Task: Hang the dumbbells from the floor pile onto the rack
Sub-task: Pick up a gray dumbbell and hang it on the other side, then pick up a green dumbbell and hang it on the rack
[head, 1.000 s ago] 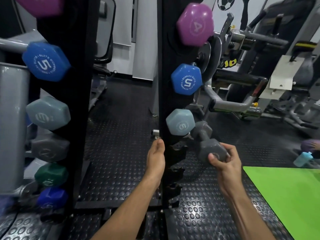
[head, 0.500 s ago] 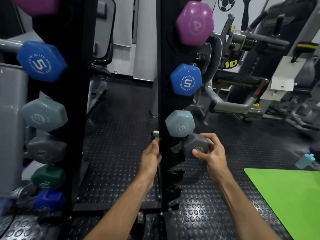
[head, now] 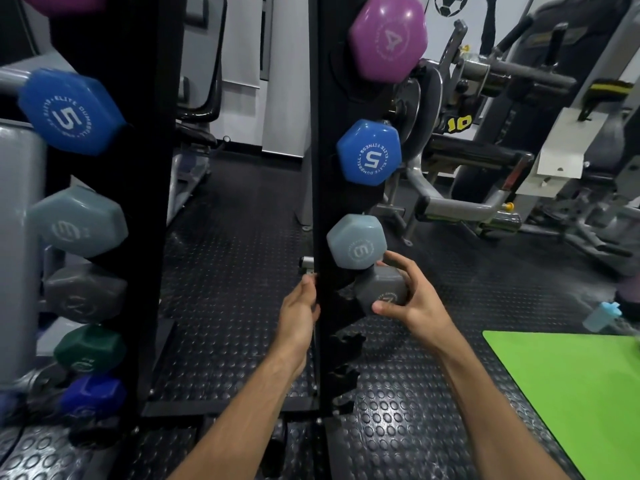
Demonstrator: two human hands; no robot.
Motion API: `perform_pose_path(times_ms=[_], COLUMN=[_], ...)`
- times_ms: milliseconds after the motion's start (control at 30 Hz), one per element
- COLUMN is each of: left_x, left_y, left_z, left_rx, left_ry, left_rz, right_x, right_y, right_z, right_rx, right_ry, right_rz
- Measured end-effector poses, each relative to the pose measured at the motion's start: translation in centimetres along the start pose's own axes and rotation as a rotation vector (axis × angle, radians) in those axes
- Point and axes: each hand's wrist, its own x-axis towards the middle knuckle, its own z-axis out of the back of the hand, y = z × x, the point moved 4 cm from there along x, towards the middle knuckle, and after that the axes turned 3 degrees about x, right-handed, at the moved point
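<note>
item: dark grey hexagonal coated dumbbell (head: pixel 381 289) | feel: dense, rigid, probably smooth | right hand (head: pixel 414 299) cups its end | left hand (head: pixel 299 310) braces black rack upright (head: pixel 320 188), fingers hidden, cannot tell | hold it firmly

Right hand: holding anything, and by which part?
Yes. The right hand grips the grey dumbbell by its near hexagonal head, fingers over the top, thumb underneath.
</note>
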Motion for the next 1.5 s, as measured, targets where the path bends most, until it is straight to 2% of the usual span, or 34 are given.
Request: perform_pose_path(times_ms=[167,367,767,900,1067,1233,1333,1400,1433,1500], left_x=[-0.3,-0.1,0.6,0.6,0.5,0.3,0.2,0.1,0.0,-0.3], left_y=[0.1,-0.3,-0.2,-0.5,-1.3,-2.0,-2.1,-1.9,-1.9,-1.5], left_z=[0.0,0.7,1.9,3.0,4.2,4.2,4.8,5.6,5.9,7.1], left_rx=[0.008,0.022,0.039,0.084,0.142,0.188,0.212,0.220,0.225,0.235], left_ry=[0.016,0.035,0.089,0.101,0.085,0.120,0.109,0.100,0.094,0.082], left_rz=[-0.007,-0.009,-0.010,-0.016,-0.048,-0.071,-0.055,-0.048,-0.046,-0.044], right_x=[0.8,0.5,0.8,-0.3,-1.8,-2.5,-4.2,-6.2,-6.9,-7.5], right_y=[1.3,-1.1,-2.9,-3.5,-2.4,-1.4,-0.1,1.4,2.2,3.3], right_z=[-1.2,-2.5,-3.2,-4.2,-6.1,-6.3,-6.5,-8.3,-9.5,-12.5], right_rx=[-0.304,-0.008,-0.044,0.037,0.078,-0.001,-0.174,-0.221,-0.229,-0.231], right_ry=[0.099,0.132,0.172,0.049,-0.187,-0.272,-0.582,-0.786,-0.818,-0.763], right_rz=[-0.019,-0.164,-0.175,-0.165,-0.110,-0.047,0.075,0.239,0.312,0.408])
